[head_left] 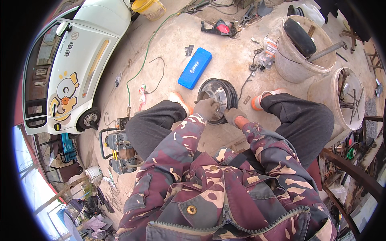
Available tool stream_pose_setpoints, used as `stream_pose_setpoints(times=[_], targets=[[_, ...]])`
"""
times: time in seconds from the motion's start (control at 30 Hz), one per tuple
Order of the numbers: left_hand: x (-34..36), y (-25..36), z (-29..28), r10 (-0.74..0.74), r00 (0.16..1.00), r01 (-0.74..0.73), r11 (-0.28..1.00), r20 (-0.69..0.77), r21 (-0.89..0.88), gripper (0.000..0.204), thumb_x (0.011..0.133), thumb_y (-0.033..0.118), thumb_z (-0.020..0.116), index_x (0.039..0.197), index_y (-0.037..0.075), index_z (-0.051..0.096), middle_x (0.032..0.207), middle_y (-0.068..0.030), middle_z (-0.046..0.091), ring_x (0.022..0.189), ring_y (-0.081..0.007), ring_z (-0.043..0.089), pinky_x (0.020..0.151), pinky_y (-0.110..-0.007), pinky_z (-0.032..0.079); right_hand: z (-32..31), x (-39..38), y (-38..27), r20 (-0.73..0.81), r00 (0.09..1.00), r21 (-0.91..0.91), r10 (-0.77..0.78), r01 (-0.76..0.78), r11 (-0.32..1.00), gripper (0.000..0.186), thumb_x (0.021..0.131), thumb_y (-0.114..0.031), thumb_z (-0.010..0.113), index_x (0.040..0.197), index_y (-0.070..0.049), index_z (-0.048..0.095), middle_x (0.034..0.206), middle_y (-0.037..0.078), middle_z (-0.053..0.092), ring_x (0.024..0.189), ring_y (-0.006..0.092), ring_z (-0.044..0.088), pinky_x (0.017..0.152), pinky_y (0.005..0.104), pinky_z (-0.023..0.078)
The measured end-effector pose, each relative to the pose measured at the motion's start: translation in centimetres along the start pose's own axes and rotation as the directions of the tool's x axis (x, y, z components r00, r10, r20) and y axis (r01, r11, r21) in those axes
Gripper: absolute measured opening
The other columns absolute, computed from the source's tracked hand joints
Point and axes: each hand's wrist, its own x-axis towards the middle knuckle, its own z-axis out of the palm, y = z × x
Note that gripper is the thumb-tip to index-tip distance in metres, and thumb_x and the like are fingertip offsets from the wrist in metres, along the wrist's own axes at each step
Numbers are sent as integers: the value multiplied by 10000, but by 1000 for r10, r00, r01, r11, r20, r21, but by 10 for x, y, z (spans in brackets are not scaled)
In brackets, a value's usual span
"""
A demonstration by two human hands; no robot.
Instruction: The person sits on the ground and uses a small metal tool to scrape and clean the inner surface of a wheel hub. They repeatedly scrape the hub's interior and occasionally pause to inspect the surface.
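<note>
A black, round wheel rim [229, 91] with a worn grey face is on the concrete between my feet. My gloved left hand [206, 108] lies over the rim's near left part, fingers curled on it. At the near right edge, my gloved right hand [233, 116] is closed against the rim. Both hands hide part of its near side, and the fingertips cannot be made out clearly. Just beyond the rim lies a blue plastic case [195, 68], closed.
Two whitish buckets [287, 66] of tools and metal parts stand at the right. An air compressor [122, 152] sits left of my leg, and a green hose [140, 68] runs across the floor. A white vehicle [86, 52] is parked far left. Bagged parts [266, 54] lie near the buckets.
</note>
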Motion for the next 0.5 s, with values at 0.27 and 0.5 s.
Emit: stream_pose_setpoints(times=[0.27, 0.5], targets=[[3, -7, 2, 162, 987, -162, 981, -6, -111, 327, 894, 245, 709, 1171, 73, 727, 1103, -195, 733, 1009, -354, 715, 891, -442, 552, 2, 2, 0, 4, 1000, 8, 31, -31, 999, 663, 1008, -497, 362, 1199, 32, 714, 1237, 310, 663, 1206, 457, 633, 1052, 508, 474], [3, -14, 4, 291, 955, -295, 953, 62, 67, 363, 881, 187, 691, 1224, 71, 707, 1058, -161, 746, 967, -315, 730, 874, -401, 566, 1, 3, 1, 15, 1000, 7, 19, -19, 1000, 667, 1008, -501, 362, 1196, 33, 716, 1237, 310, 664, 1208, 455, 633, 1052, 508, 474]])
